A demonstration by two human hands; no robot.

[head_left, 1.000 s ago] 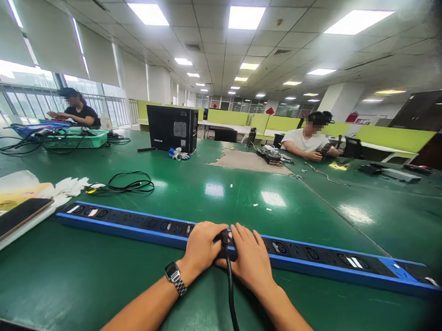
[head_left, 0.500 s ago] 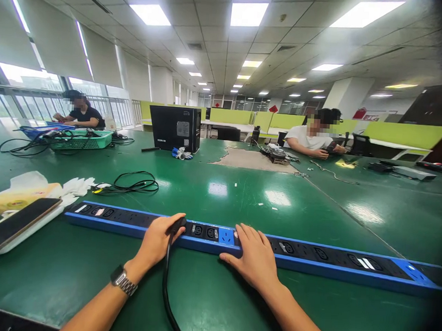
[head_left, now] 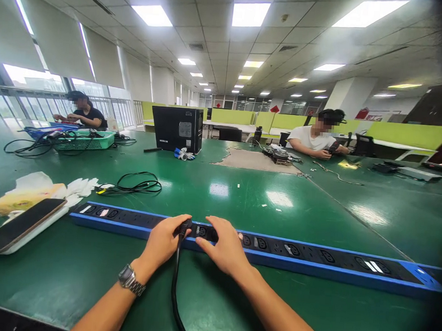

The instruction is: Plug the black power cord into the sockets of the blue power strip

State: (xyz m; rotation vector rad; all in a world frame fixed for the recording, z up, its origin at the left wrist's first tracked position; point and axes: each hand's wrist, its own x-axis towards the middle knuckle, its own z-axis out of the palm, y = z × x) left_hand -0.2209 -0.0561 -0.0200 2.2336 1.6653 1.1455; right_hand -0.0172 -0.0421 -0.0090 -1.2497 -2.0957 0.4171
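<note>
A long blue and black power strip (head_left: 313,256) lies across the green table (head_left: 222,195) in front of me. My left hand (head_left: 164,242), with a watch on the wrist, grips a black plug (head_left: 184,227) pressed at a socket of the strip; its black cable (head_left: 174,292) runs down toward me. My right hand (head_left: 225,248) rests flat on the strip just right of the plug, fingers stretched out and holding nothing.
A phone on a white box (head_left: 18,225), a yellow packet with tissues (head_left: 28,191) and a coiled black cable (head_left: 133,185) lie at the left. Farther back stand a black computer case (head_left: 177,129) and a green basket (head_left: 84,139). Two people sit at the far side.
My left hand pulled the plug from the strip's middle and carried it leftward to another socket. My right hand then slid left along the strip to sit beside it.
</note>
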